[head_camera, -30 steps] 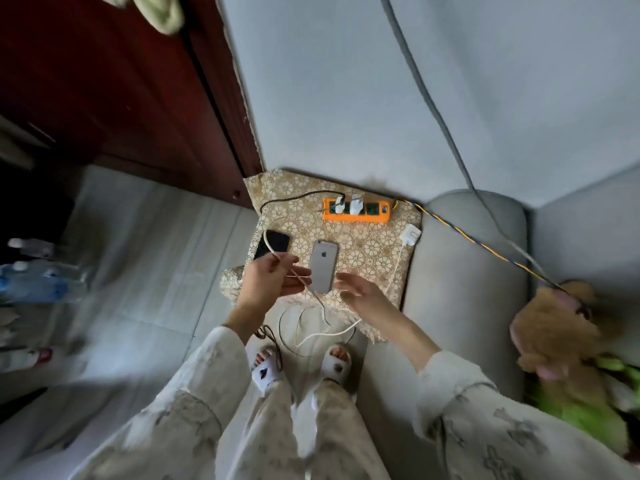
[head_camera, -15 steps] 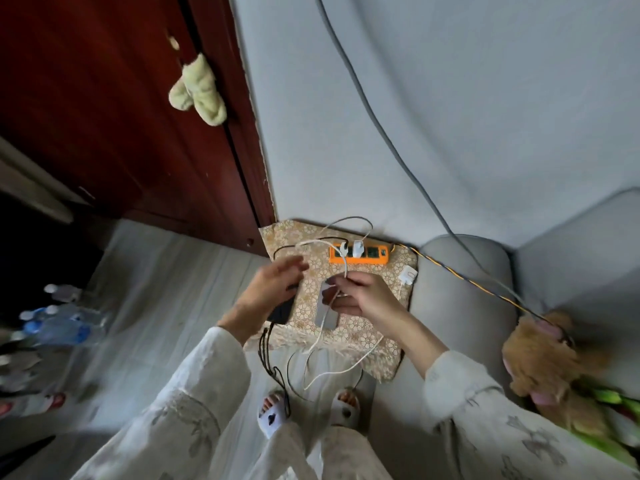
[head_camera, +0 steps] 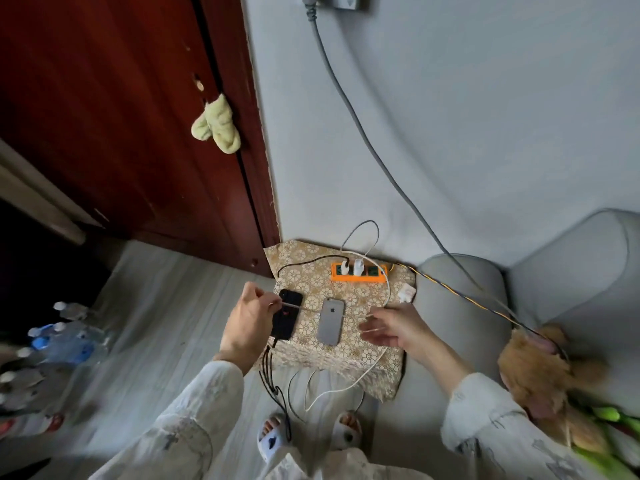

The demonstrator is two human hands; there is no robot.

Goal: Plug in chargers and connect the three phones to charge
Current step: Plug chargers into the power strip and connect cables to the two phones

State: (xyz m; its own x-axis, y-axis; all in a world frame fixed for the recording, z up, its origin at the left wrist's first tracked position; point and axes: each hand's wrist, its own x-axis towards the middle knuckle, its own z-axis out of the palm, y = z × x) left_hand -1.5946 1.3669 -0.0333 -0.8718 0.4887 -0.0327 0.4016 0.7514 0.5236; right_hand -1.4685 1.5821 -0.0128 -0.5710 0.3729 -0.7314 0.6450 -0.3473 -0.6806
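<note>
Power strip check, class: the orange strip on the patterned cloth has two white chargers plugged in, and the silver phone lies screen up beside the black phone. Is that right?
One detail is wrong. The head view shows the silver phone lying screen down, its back with the logo facing up. The rest holds: the orange strip on the cloth carries two white chargers, and the black phone lies beside the silver one.
</note>
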